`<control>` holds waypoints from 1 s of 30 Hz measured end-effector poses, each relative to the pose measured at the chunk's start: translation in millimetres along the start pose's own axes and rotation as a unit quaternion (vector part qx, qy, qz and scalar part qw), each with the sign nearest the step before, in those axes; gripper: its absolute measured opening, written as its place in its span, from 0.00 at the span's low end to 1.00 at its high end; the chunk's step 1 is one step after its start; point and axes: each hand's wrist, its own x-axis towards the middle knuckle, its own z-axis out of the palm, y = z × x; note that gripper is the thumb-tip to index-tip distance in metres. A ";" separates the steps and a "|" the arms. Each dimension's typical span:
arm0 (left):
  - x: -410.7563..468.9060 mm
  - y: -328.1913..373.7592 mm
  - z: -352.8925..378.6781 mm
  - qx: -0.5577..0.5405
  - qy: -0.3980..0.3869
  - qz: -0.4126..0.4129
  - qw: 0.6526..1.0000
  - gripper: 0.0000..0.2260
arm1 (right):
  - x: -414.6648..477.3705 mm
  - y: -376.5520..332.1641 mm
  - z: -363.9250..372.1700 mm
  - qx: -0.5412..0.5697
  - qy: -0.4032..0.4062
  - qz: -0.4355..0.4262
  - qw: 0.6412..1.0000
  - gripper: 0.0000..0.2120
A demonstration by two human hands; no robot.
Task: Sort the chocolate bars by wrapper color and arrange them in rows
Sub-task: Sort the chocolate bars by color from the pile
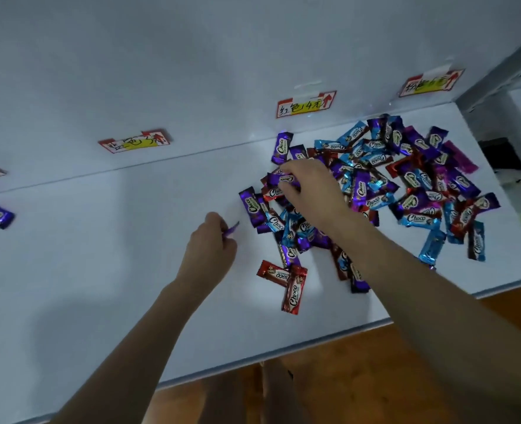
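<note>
Purple Choco bar in right hand | left hand holds purple wrapper

A plain room is serving as a sorting station — handwritten labels with red arrows are hanging taped along a white wall, above a white surface standing over wood floor.

Single head-worn wide view, tilted, looking forward and down, close over white table, facing back wall
</note>
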 end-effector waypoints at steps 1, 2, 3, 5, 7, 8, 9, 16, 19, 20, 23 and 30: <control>-0.7 0.8 -0.7 -0.014 0.012 -0.006 1.000 0.03 | 6.7 0.6 3.6 -0.018 -0.027 -0.001 0.999 0.17; 0.2 1.5 -1.4 -0.026 0.027 -0.013 0.999 0.03 | 11.8 1.4 8.2 -0.037 -0.053 0.000 0.998 0.18; 2.4 2.4 -1.9 -0.033 0.040 -0.020 0.998 0.03 | 14.2 1.2 11.8 -0.056 -0.069 -0.002 0.996 0.17; 11.3 5.3 -1.4 -0.016 0.051 -0.025 0.998 0.05 | 14.8 3.5 15.8 -0.059 -0.056 -0.004 0.997 0.14; 24.2 11.6 1.5 0.021 0.046 -0.028 0.998 0.11 | 10.7 6.2 13.3 -0.002 -0.006 0.009 1.000 0.13; 31.7 16.2 4.0 0.037 0.039 -0.033 0.998 0.14 | 6.8 8.1 9.3 0.036 0.018 0.031 0.999 0.13; 39.7 21.3 7.1 0.049 0.031 -0.039 0.998 0.17 | 2.0 10.8 3.8 0.077 0.040 0.061 0.994 0.13; 71.3 30.6 22.7 0.039 -0.012 -0.021 0.999 0.16 | -12.3 44.2 -24.3 0.203 0.049 0.197 0.958 0.05; 68.1 27.5 21.4 0.012 -0.011 0.010 1.000 0.12 | -4.4 50.7 -22.1 0.164 0.034 0.179 0.970 0.08; 66.1 26.2 20.3 0.004 -0.007 0.015 1.000 0.10 | 1.2 51.8 -21.0 0.133 0.025 0.160 0.978 0.12; 61.5 22.2 14.5 -0.045 0.001 0.016 0.999 0.04 | 24.8 53.2 -17.4 0.031 -0.016 0.096 0.995 0.21; 89.6 42.7 5.5 -0.012 0.028 0.095 0.995 0.11 | 38.8 53.0 -9.1 -0.095 -0.072 0.086 0.989 0.22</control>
